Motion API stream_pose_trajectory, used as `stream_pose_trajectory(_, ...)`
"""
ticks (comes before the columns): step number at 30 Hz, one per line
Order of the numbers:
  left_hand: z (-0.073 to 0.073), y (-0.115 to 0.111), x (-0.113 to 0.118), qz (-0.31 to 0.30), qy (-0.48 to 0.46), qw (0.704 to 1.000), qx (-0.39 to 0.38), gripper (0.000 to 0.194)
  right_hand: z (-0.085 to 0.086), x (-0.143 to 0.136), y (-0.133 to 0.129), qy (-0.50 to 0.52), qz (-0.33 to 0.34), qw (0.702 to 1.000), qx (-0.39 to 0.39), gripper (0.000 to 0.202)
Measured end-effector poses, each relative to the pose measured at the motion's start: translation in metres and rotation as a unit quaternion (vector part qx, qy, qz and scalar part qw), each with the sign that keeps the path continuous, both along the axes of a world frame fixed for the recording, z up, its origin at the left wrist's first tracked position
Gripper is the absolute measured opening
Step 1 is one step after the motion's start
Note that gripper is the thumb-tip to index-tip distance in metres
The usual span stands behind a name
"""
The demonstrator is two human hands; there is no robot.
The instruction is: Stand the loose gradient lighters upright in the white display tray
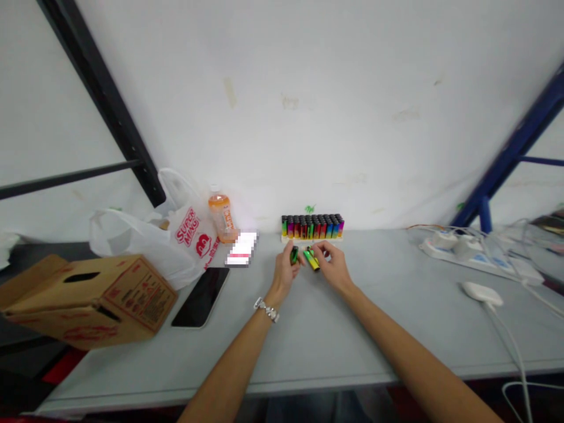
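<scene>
A tray of colourful lighters (312, 227) with dark tops stands in rows against the wall. Just in front of it, my left hand (285, 267) is closed around a green lighter (294, 255), its dark end facing up. My right hand (332, 263) pinches a green and yellow lighter (312, 259), which slants down to the right between the two hands. The fingertips of both hands are close together but apart.
To the left are a cardboard box (127, 294), a white plastic bag (176, 249), an orange-labelled bottle (222, 216) and a black phone (201, 298). A power strip (480, 258) and a white charger (482, 293) with its cable lie at the right.
</scene>
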State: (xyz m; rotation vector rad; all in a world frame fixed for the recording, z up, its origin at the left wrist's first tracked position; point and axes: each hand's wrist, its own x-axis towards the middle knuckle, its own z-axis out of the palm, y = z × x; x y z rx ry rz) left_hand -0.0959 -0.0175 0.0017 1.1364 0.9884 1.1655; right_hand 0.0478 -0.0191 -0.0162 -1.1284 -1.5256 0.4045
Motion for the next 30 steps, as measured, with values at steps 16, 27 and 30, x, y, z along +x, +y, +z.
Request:
stream_pose_trajectory(16,-0.002,-0.003,0.007,0.033,0.036,0.998,-0.029,0.053,-0.003,-0.005,-0.002,0.024,0.042,0.998,-0.049,0.031)
stream_pose_trajectory(27,-0.011,0.004,0.010,-0.070,0.021,0.997,-0.014,0.074,0.011,-0.015,-0.011,0.024,0.124,0.991,-0.037,0.026)
stream_pose_trajectory(30,-0.013,0.008,0.007,-0.032,0.048,0.998,0.001,0.079,0.015,-0.010,-0.001,0.036,0.150,0.987,-0.050,0.026)
